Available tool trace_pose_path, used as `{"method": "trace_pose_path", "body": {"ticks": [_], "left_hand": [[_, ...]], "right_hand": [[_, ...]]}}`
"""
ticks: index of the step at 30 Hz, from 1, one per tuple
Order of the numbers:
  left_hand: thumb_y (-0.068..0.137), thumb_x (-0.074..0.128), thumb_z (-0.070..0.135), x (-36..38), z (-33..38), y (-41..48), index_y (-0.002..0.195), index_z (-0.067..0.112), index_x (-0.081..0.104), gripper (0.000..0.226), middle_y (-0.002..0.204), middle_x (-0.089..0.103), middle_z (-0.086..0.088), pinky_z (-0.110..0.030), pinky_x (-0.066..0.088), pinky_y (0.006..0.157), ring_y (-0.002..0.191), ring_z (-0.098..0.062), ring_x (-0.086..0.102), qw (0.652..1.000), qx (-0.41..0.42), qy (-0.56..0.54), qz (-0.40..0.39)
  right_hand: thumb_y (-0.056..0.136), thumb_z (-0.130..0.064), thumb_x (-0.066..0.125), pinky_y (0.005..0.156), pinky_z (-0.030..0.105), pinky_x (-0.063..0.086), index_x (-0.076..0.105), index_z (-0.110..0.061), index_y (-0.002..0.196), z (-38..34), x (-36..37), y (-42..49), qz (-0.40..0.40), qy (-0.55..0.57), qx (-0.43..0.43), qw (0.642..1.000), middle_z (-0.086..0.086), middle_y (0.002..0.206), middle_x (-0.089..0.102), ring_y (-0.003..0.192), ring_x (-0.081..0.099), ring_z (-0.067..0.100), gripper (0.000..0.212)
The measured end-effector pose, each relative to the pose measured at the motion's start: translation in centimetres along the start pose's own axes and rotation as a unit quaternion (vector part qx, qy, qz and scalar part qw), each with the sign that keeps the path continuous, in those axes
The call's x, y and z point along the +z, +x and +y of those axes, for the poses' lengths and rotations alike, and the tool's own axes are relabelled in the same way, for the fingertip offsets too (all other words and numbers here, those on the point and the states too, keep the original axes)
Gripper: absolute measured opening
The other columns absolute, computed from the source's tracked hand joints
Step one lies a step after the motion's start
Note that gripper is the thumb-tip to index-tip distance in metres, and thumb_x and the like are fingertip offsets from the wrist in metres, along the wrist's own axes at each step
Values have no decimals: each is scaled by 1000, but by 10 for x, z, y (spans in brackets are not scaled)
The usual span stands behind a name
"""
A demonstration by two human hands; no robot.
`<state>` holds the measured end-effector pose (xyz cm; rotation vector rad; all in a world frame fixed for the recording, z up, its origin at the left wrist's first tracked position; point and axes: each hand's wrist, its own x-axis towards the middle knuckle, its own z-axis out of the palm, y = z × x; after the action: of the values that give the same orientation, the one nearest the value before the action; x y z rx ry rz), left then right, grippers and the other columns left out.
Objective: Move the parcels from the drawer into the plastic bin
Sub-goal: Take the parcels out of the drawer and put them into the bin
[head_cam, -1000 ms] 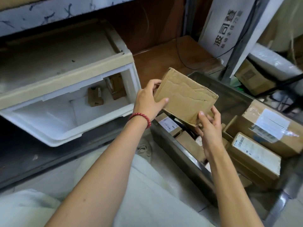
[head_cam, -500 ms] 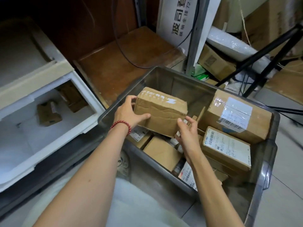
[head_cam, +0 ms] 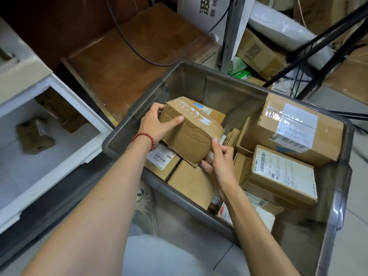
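Floor: pale grey tile floor (head_cam: 356, 186), visible right of and below the bin; storage clutter of cartons and black tripod legs (head_cam: 318, 42) at the back right.
Board: brown wooden board (head_cam: 123, 62) lying flat behind the bin, between it and the dark back wall.
Bin: translucent grey plastic bin (head_cam: 229, 90) on the floor, centre-right, partly filled with cardboard parcels; far-left corner bare.
Drawer: white plastic drawer (head_cam: 49, 170) pulled open at left, just beside the bin's left rim.
Sign: white sign with black characters (head_cam: 201, 12) leaning upright at top centre.
Big box: large taped brown carton with barcode label (head_cam: 294, 140) against the bin's right wall.
Held parcel: dented brown cardboard parcel with white lettering (head_cam: 191, 140), tilted, inside the bin, resting on the parcels below.
Left hand (head_cam: 157, 124): gripping the parcel's left end, thumb on the near face.
Right hand (head_cam: 221, 162): fingers curled on the parcel's near-right corner.
Leftovers: two small brown parcels (head_cam: 33, 138) in the drawer, blurred.
Cable: black cable (head_cam: 165, 65) looping across the board.
Bracelet: red bead bracelet (head_cam: 145, 136) on the left wrist.
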<state>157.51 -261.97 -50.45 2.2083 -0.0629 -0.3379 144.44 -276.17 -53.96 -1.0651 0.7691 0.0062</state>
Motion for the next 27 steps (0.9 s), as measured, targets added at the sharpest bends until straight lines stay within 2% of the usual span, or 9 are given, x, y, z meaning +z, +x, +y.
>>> {"method": "trace_pose_path", "body": {"ticks": [4,11,15,17,19,23,27], "left_hand": [[55,62,81,-3,-6,-3,98,33,45,67,101,53,18,-20,36,64,91,5,48,999,-31,-37,13],[73,69,60,4,-26,-14,106,23,42,56,111,56,1,-18,36,62,96,-13,54,996,-58,-55,39],[75,72,53,7,-17,-15,106,23,43,52,105,57,6,-17,38,64,91,-9,54,997,-21,-45,53],[75,72,53,8,-14,-16,106,24,44,51,105,57,7,-20,43,70,94,-10,55,997,-2,-46,60],[74,73,53,8,-13,-17,107,25,45,51,109,58,6,-24,44,77,99,-12,56,996,5,-53,65],[74,75,50,6,-5,-15,108,29,46,49,112,58,9,-24,45,81,102,-9,56,993,25,-80,82],[75,75,47,1,13,-12,112,35,42,50,111,54,17,-17,41,77,103,2,51,987,71,-113,85]], "right_hand": [[95,-48,52,101,42,50,45,-21,94,-2,2,2,14,-20,-17,1000,-2,111,62,110,63,15,28],[93,-36,61,104,44,46,48,-19,96,-1,2,-1,-2,-32,-28,999,8,122,60,116,59,20,22],[93,-34,62,103,41,48,49,-20,98,0,1,-6,29,-26,-38,999,4,125,56,117,58,18,19],[93,-33,61,102,40,49,49,-22,102,0,2,-8,39,-17,-42,998,3,125,55,116,58,18,19],[94,-33,60,103,40,48,47,-25,106,-1,3,-10,36,-9,-44,998,3,127,55,116,58,18,19],[96,-29,57,103,35,47,44,-28,110,-2,7,-15,20,10,-55,998,6,133,52,120,55,17,19],[97,-27,55,101,32,48,38,-26,124,-13,11,-12,14,29,-103,994,3,142,45,125,50,13,33]]}}
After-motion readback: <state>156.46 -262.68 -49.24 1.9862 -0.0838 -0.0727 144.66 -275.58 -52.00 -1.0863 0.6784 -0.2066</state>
